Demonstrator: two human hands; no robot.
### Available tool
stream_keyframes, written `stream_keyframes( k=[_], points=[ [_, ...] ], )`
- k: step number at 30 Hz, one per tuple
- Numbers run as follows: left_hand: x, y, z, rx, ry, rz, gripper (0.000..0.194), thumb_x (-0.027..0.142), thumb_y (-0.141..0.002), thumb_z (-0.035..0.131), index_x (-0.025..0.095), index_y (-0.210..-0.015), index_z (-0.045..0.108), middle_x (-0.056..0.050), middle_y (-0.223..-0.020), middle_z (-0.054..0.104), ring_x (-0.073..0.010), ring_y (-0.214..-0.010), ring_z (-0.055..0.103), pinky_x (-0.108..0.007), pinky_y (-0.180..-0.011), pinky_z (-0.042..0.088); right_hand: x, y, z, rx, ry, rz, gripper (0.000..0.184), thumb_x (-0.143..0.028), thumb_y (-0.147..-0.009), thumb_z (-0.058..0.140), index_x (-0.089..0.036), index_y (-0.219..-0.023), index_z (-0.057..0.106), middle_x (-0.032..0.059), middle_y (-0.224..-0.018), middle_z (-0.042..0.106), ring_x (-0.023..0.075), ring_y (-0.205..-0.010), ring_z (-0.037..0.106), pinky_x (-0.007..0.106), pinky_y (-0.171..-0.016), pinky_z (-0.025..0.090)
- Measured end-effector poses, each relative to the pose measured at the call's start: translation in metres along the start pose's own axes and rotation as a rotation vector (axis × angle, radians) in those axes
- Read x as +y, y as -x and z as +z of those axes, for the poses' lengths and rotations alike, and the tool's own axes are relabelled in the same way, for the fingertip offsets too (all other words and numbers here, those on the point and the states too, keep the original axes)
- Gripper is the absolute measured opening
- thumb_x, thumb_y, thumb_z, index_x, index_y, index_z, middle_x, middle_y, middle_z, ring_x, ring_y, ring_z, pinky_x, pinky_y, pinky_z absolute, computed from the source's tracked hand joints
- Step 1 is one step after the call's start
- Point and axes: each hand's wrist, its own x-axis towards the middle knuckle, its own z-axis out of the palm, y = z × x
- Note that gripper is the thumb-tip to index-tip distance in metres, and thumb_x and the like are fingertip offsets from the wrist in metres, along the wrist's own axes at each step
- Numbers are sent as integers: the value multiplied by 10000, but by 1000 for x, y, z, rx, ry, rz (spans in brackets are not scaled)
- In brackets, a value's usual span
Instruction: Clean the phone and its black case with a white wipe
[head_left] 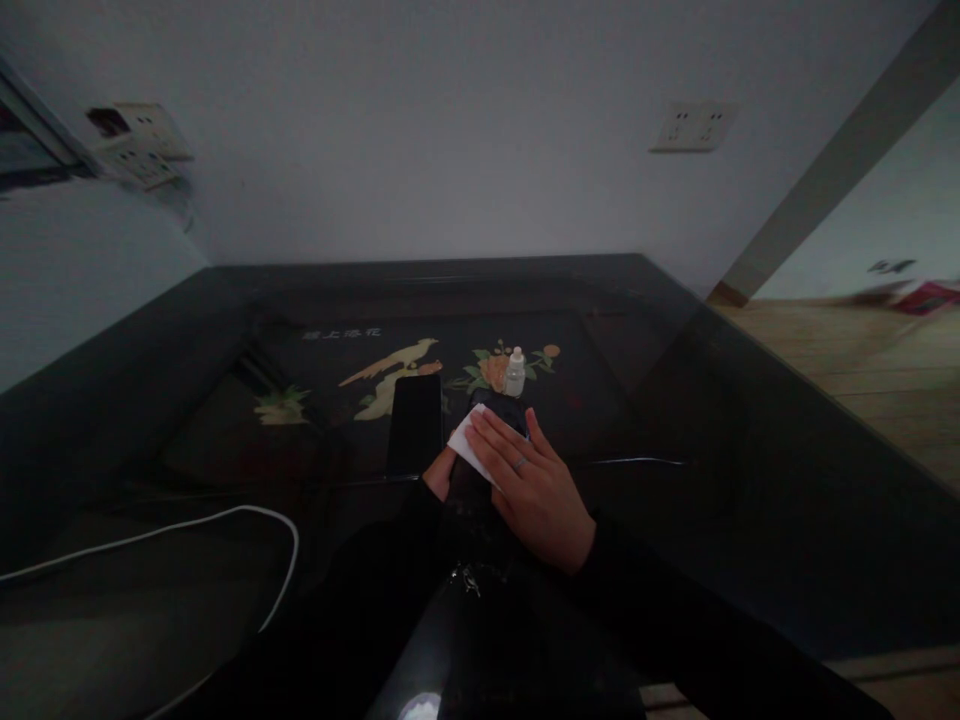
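My right hand (536,490) lies with its fingers stretched over a folded white tissue (465,440), pressing it against a dark object (499,405). That object is black on a black surface, so its kind cannot be made out. My left hand (439,473) is at the object's left side, seemingly holding it; most of its fingers are hidden behind the tissue and the object. Just beyond the object stands a small clear bottle (514,374) with a pale cap. A black smartphone (415,425) lies flat to the left of my hands.
The glossy black table (637,400) bears a bird-and-flower picture (397,365). A white cable (247,508) curves across the near left. Wall sockets (694,127) are at the back right, more at the back left. Wooden floor (847,350) shows beyond the right edge.
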Motion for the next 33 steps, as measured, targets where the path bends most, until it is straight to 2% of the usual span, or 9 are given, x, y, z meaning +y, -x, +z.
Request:
stream_keyframes(
  k=[5,7,12,15,20,23,25,26,33],
  points=[
    [-3,-9,-7,37,29,31,501,239,-933,137,105,-1415,171,-22,-1295,511,-35,-1284,316,-140,-1036,265,7,-1,-4,6,17,57,540,-54,-793,336,-103,-1330,367,64,-1415,334,165,-1326,262,464,-1118,57],
    [0,-5,-11,20,33,33,513,272,-934,148,89,-1414,167,-24,-1270,535,-31,-1291,295,-143,-1053,240,8,-1,-5,19,20,58,528,-57,-798,335,-101,-1322,381,70,-1405,353,166,-1320,275,458,-1118,69],
    [6,8,-16,-82,26,-39,554,347,-918,216,126,-1422,154,-20,-1289,517,-107,-1311,283,-251,-1101,207,8,1,-6,38,28,56,525,-57,-800,330,-109,-1320,389,83,-1394,373,176,-1318,282,460,-1111,124],
    [3,3,-14,-94,37,-43,556,332,-917,223,104,-1419,151,-22,-1310,495,-98,-1311,284,-235,-1109,166,6,1,-5,21,31,60,539,-52,-792,335,-88,-1328,373,95,-1408,346,187,-1327,259,460,-1109,143],
    [0,-6,-7,-28,30,-32,484,254,-939,157,136,-1401,241,-33,-1350,456,-70,-1251,388,-143,-1035,274,2,3,0,1,20,-3,542,-45,-789,342,-76,-1329,367,83,-1423,322,193,-1340,220,458,-1112,150],
    [8,3,-3,-31,7,-62,443,353,-922,297,183,-1323,384,-78,-1289,502,-146,-1136,511,-280,-969,400,-2,5,2,-4,13,-54,529,-53,-799,351,-89,-1326,376,75,-1416,339,183,-1338,227,453,-1113,153],
    [15,11,1,-49,-8,-70,429,398,-872,431,172,-1235,457,-100,-1218,525,-190,-1042,549,-395,-887,453,-3,5,3,-5,14,-71,523,-55,-798,361,-94,-1319,387,72,-1411,349,179,-1336,232,445,-1114,160],
    [18,15,3,-57,-13,-71,417,397,-854,469,165,-1200,477,-98,-1191,530,-195,-1011,553,-416,-854,465,-3,6,3,-3,16,-73,525,-54,-794,365,-94,-1316,391,72,-1410,350,179,-1335,235,444,-1114,162],
    [22,17,14,-113,-11,-44,350,348,-849,492,167,-1148,506,-86,-1165,529,-185,-989,546,-401,-834,469,7,6,-3,15,57,36,540,-41,-777,350,-100,-1311,401,79,-1395,373,189,-1323,268,475,-1108,144]
  ],
)
